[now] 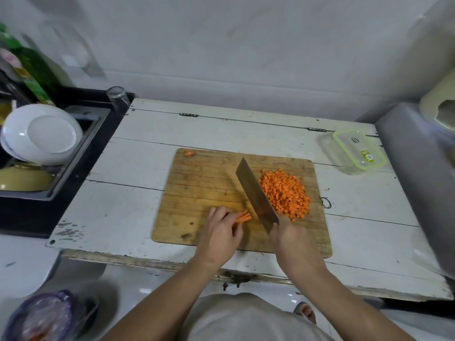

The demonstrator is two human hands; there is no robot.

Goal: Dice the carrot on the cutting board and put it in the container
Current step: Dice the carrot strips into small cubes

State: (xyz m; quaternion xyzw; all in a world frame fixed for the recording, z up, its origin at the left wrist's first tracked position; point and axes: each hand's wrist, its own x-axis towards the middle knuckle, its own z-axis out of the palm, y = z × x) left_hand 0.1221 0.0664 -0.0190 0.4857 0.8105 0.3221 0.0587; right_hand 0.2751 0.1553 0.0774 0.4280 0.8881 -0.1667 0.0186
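A wooden cutting board [204,183] lies on the white table. On its right side sits a pile of diced carrot [285,191]. My left hand [221,230] holds down a small bundle of carrot sticks [243,217] near the board's front. My right hand [288,238] grips the handle of a cleaver [253,190], whose blade stands between the sticks and the diced pile, right beside the sticks' cut ends. A carrot end piece [189,153] lies at the board's far left corner. A clear container with a green-rimmed lid [357,151] stands at the table's far right.
A dish rack [81,153] with white plates [41,134] and a yellow bowl [24,179] stands to the left. An upturned glass [117,97] sits at the table's back left corner. A grey surface [418,173] borders the table's right side. A bag [46,316] lies on the floor.
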